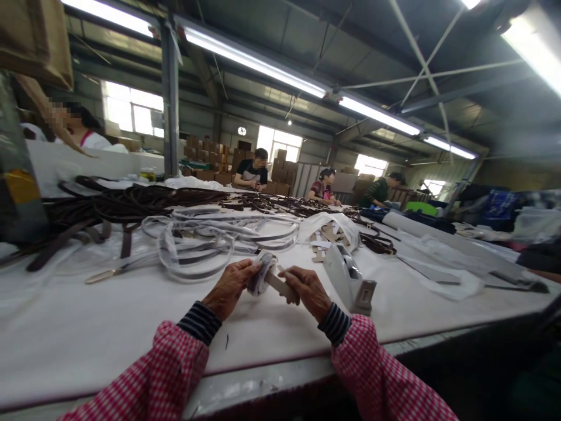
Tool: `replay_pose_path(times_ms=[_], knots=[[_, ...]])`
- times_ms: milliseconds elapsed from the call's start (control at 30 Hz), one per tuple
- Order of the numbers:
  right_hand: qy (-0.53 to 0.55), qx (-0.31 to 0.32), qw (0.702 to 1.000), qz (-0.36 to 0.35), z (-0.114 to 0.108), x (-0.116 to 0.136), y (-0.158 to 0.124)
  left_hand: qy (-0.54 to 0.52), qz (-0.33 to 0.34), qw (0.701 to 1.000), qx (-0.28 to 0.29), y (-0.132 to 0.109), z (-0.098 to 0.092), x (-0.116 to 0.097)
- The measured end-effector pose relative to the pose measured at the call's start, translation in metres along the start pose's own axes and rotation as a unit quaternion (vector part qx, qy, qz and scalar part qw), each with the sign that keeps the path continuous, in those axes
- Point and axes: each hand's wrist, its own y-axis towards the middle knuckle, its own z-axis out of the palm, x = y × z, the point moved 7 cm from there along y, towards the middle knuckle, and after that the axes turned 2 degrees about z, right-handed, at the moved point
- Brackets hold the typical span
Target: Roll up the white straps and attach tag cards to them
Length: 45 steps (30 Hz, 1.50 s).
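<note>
My left hand (232, 286) is closed on a small bundle wrapped in clear plastic (262, 275), whitish and grey-purple. Fingers and thumb of my right hand (309, 289) pinch a flat grey-beige strip (278, 285), perhaps card. Its far end meets the bundle; whether it goes inside or lies against it I cannot tell. Just right of my right hand stands a grey tape dispenser (346, 278). Behind the dispenser, a white plastic bag (346, 225) lies open with several beige card pieces (322, 241) in it.
Coiled straps in clear plastic (197, 266) lie beyond my left hand, with a heap of dark brown straps (118, 202) behind. A metal hook (100, 276) lies at left. Grey sheet material (460, 248) covers the right side. Several co-workers sit across the white-covered table (131, 345).
</note>
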Motion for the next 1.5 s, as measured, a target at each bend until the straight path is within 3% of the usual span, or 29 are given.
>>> replay_pose_path(times_ms=[67,133,233,367,433,567,600,667,933,1333,1500], knots=[[-0.056,-0.068,0.994,-0.059,-0.017,0.000,-0.009,0.010,-0.007,1.000,0.001,0.000,-0.002,-0.002],[-0.169,-0.099,0.968,-0.155,-0.020,0.010,-0.022,0.026,-0.015,1.000,0.006,-0.001,-0.004,-0.004],[-0.317,-0.059,0.901,-0.290,0.003,0.029,-0.043,0.059,-0.010,0.998,0.011,-0.002,-0.004,-0.010],[-0.343,-0.067,0.847,-0.400,0.029,0.047,-0.067,0.225,0.043,0.972,0.042,-0.010,0.010,-0.021],[-0.338,-0.086,0.841,-0.414,0.034,0.048,-0.074,0.350,0.101,0.929,0.065,-0.017,0.024,-0.023],[-0.330,-0.080,0.873,-0.349,0.034,0.032,-0.076,0.587,0.150,0.788,0.105,-0.028,0.050,-0.004],[-0.326,-0.072,0.884,-0.328,0.034,0.027,-0.076,0.618,0.147,0.764,0.116,-0.029,0.053,0.003],[-0.318,-0.059,0.898,-0.297,0.034,0.020,-0.075,0.640,0.143,0.742,0.135,-0.030,0.057,0.012],[-0.229,-0.051,0.935,-0.266,0.027,0.009,-0.066,0.626,0.140,0.752,0.149,-0.029,0.056,0.013],[-0.242,0.004,0.945,-0.221,0.028,0.014,-0.050,0.518,0.116,0.831,0.164,-0.020,0.041,0.010],[-0.285,0.024,0.940,-0.187,0.027,0.018,-0.044,0.491,0.104,0.854,0.135,-0.014,0.033,0.005]])
